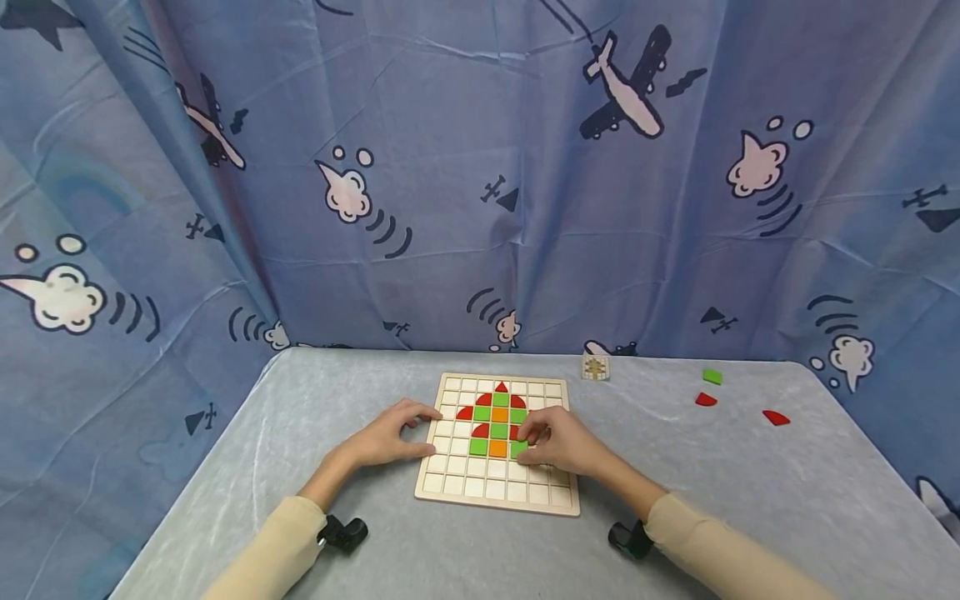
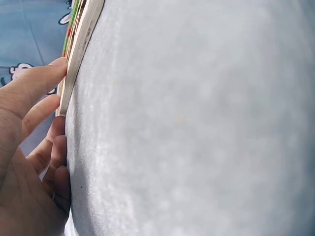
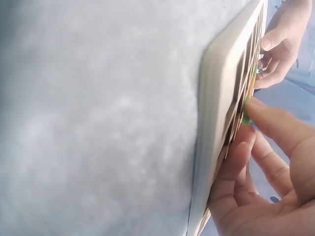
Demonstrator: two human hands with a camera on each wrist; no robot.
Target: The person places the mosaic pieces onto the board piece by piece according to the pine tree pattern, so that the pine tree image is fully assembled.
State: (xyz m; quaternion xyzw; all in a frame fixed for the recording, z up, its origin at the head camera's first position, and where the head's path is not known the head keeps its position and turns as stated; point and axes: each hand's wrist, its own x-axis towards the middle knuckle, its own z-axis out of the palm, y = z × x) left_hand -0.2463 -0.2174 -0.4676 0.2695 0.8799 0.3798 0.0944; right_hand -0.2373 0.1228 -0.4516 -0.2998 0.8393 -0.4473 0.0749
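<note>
A wooden grid board (image 1: 476,488) lies on the table, with green, orange and red tiles set in its cells as a tree-like pattern, a red triangle (image 1: 502,387) at its top. My left hand (image 1: 386,433) rests at the board's left edge, thumb and forefinger spread and touching the rim. Over the right part of the pattern, my right hand (image 1: 564,442) pinches a green tile (image 3: 246,117) between thumb and fingertips, low at the board's surface. Its fingers partly cover the red and green pieces there.
Right of the board lie a loose green square (image 1: 712,377) and two red quarter-round pieces (image 1: 706,400). A small pattern card (image 1: 596,367) lies at the table's back edge. Behind the table hangs a blue curtain (image 1: 450,208) printed with planes.
</note>
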